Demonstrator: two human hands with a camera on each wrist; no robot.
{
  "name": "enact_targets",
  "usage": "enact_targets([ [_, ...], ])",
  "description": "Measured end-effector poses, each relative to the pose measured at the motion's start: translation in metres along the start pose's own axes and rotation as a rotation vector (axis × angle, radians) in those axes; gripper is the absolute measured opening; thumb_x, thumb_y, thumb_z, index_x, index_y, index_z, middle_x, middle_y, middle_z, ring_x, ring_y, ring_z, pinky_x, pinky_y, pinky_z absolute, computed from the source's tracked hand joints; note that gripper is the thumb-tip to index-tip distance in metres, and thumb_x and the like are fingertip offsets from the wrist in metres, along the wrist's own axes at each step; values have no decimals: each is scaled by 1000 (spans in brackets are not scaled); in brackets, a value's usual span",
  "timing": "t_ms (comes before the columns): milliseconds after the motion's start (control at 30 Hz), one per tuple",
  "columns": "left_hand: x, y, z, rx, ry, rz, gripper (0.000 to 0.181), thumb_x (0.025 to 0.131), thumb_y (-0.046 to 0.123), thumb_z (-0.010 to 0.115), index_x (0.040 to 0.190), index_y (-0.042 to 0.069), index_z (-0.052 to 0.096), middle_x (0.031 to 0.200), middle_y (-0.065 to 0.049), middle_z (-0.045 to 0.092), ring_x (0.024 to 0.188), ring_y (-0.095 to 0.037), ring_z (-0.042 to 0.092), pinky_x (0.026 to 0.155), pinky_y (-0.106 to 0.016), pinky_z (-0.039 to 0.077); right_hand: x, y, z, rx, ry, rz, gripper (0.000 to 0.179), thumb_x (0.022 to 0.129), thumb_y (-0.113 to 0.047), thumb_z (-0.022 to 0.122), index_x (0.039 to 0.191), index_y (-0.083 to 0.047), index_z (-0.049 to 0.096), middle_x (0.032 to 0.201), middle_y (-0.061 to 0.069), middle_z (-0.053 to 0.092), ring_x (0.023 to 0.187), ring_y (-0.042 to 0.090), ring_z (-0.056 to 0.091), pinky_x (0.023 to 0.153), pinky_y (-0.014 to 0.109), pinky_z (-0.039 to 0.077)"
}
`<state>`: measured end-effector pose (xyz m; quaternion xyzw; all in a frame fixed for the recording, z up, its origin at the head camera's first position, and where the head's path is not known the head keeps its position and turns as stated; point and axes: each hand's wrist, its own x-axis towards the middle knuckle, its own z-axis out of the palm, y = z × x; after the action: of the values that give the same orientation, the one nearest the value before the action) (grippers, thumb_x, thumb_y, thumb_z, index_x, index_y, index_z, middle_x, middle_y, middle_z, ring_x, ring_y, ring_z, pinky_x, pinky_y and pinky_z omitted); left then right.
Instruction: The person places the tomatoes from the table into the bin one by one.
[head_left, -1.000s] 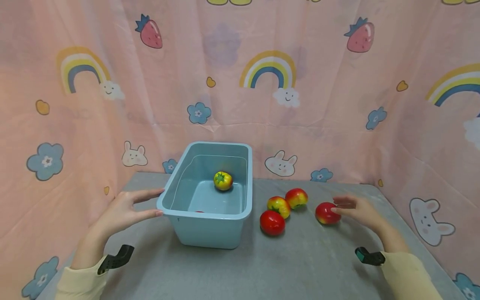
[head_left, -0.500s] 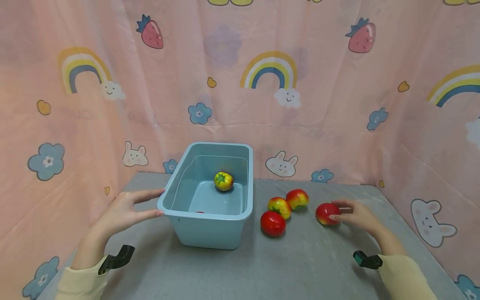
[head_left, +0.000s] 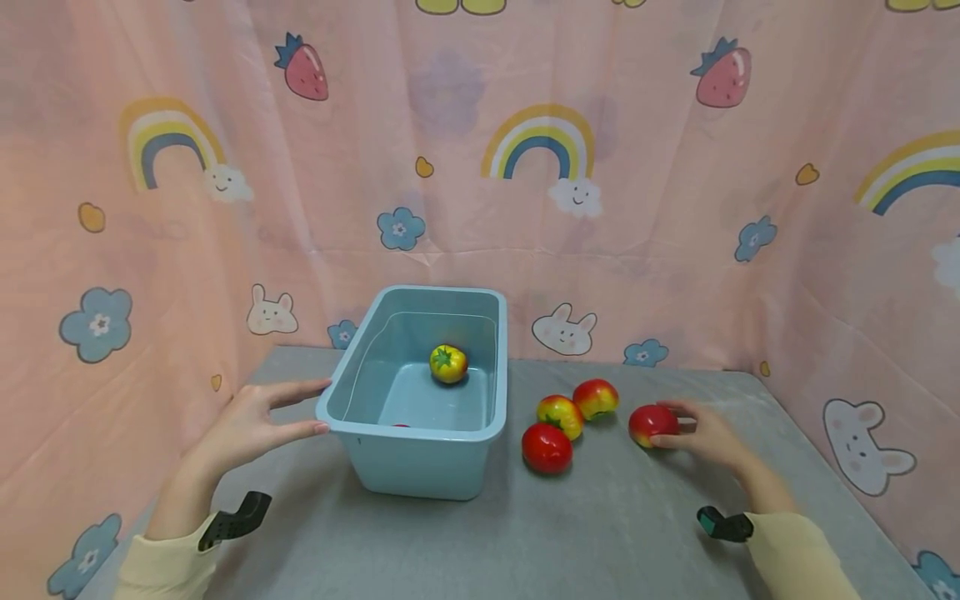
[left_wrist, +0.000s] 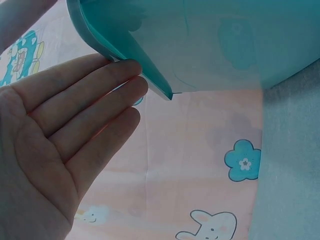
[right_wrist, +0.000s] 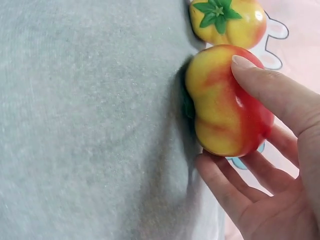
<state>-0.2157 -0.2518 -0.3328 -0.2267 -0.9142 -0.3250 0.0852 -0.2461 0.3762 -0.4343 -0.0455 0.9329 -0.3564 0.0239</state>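
In the head view my right hand (head_left: 708, 433) holds a red-and-yellow tomato (head_left: 651, 425) low over the table at the right. The right wrist view shows the thumb on one side of this tomato (right_wrist: 225, 105) and the fingers (right_wrist: 220, 182) around its other side. With straight fingers my left hand (head_left: 251, 421) touches the left rim of a light blue plastic bin (head_left: 420, 458); its fingertips lie at the rim in the left wrist view. Inside the bin sits a yellow tomato (head_left: 448, 364) with a green calyx, and a sliver of something red shows behind the near wall.
Between bin and right hand, a red tomato (head_left: 547, 448), a yellow-red tomato (head_left: 560, 417) and another red-yellow tomato (head_left: 596, 398) lie clustered on the grey table (head_left: 570, 533). A pink patterned curtain (head_left: 637, 250) hangs behind and at both sides.
My right hand has moved left and closed further round the tomato, which has shifted slightly left. The left hand and the bin stay put.
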Motion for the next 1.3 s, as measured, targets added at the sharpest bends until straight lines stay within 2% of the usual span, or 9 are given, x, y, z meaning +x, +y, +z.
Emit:
enact_targets([
  [700, 1, -2, 0, 5, 7, 17, 58, 79, 44, 74, 130, 21, 60, 125, 3, 64, 118, -27, 59, 91, -52, 50, 1, 1, 6, 17, 11, 40, 81, 78, -44, 75, 137, -2, 39, 135, 26, 45, 118, 46, 47, 86, 53, 52],
  [1067, 1, -1, 0, -4, 2, 17, 58, 79, 44, 74, 130, 20, 60, 125, 2, 63, 118, -29, 59, 91, -53, 49, -1, -1, 7, -10, 21, 14, 79, 79, -43, 74, 137, -1, 41, 133, 27, 47, 116, 45, 48, 84, 51, 52],
  [1300, 1, 0, 0, -3, -2, 13, 59, 79, 44, 74, 130, 19, 60, 125, 1, 63, 118, -30, 59, 91, -54, 49, -2, 0, 9, -19, 29, 26, 81, 78, -44, 75, 137, 0, 41, 132, 27, 47, 114, 45, 48, 84, 50, 53],
])
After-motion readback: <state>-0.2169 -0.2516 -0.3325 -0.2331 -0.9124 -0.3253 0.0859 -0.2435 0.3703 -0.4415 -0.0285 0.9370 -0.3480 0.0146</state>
